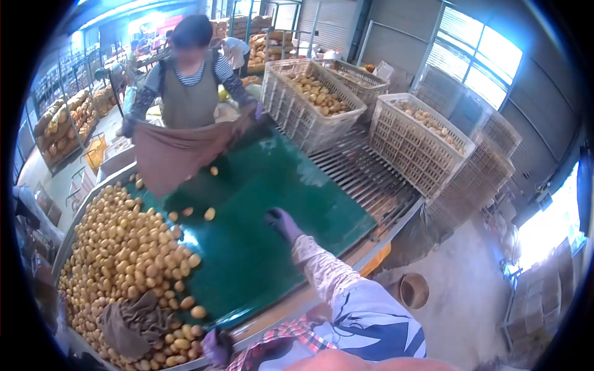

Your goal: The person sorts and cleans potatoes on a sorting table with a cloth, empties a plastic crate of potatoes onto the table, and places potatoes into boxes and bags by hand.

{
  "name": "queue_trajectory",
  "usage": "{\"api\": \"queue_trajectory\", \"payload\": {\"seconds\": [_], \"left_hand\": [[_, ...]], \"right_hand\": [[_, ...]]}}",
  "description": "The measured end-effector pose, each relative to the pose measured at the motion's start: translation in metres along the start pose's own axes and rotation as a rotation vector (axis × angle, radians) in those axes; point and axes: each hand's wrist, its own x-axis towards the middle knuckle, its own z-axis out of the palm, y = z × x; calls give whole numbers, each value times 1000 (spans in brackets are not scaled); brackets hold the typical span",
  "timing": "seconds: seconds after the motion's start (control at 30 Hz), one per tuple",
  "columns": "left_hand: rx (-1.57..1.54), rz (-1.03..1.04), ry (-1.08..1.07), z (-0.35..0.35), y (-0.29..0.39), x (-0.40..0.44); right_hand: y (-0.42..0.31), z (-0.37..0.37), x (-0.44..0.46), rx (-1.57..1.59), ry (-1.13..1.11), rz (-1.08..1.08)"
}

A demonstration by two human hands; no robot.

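Observation:
My right hand, in a purple glove with a dark fingertip area, is over the middle of the green table surface, with nothing visible in it. Near the bottom edge my left hand, also purple-gloved, is beside the potatoes heaped on the left; its fingers are too unclear to read. A crumpled brown cloth rests on the heap, left of that hand. A few loose potatoes lie on the green surface.
Across the table a person holds a brown cloth over the surface. Crates of potatoes stand on slatted rollers at the back right. A round basket is on the floor at right.

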Motion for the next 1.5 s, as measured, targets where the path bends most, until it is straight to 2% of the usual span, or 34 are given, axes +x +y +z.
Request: {"api": "queue_trajectory", "payload": {"seconds": [0.13, 0.2, 0.27, 0.3, 0.4, 0.47, 0.5, 0.57, 0.6, 0.67, 0.73, 0.8, 0.83, 0.93, 0.97, 1.1, 1.13, 1.17, 1.23, 1.27, 1.33, 1.43, 1.47, 1.5], "left_hand": [[-13, -52, 191, 64, 31, 2], [-34, -54, 204, 99, 62, 10], [-10, 5, 122, 135, 100, 18], [53, 132, 84, 154, 119, 30], [64, 162, -226, 184, 184, 67], [-3, 209, -286, 215, 187, 88], [137, 310, -228, 231, 188, 97], [282, 379, -387, 254, 197, 123], [327, 428, -424, 264, 206, 139], [326, 477, -402, 296, 216, 173], [315, 489, -367, 332, 233, 197], [353, 464, -337, 357, 247, 209], [357, 451, -325, 367, 248, 215], [412, 453, -308, 376, 242, 217], [368, 389, -361, 366, 253, 219], [439, 404, -349, 374, 244, 218], [440, 378, -383, 370, 247, 217], [432, 352, -407, 364, 255, 218], [413, 326, -412, 362, 264, 223], [405, 326, -404, 361, 264, 222], [385, 316, -365, 365, 264, 225], [379, 285, -343, 377, 269, 244], [335, 240, -364, 375, 284, 258], [346, 309, -288, 396, 274, 273]], "right_hand": [[96, -131, 58, -35, 205, -19], [81, -191, 54, -101, 189, 159], [133, -229, 64, -148, 204, 105], [135, -250, 66, -161, 140, 125], [125, -299, 79, -219, 79, 219], [118, -320, 86, -111, 133, 266], [120, -330, 91, -97, 155, 261], [147, -355, 111, -172, 140, 139], [115, -363, 108, -260, 218, 85], [103, -385, 131, -408, 154, 129], [134, -402, 168, -444, 217, 0], [107, -413, 189, -297, 140, -51], [160, -422, 228, -368, 155, -216], [142, -430, 287, 26, 278, 136], [143, -430, 311, 191, 339, 221], [131, -412, 377, 802, 481, 499], [133, -411, 388, 719, 455, 544], [153, -402, 397, 566, 461, 308], [184, -399, 443, 1055, 430, 426], [170, -401, 432, 1210, 291, 373], [232, -428, 466, 1436, 145, 399], [204, -410, 438, 1440, 114, 158], [176, -402, 419, 1426, 232, 218], [187, -405, 420, 1420, 195, 201]]}}
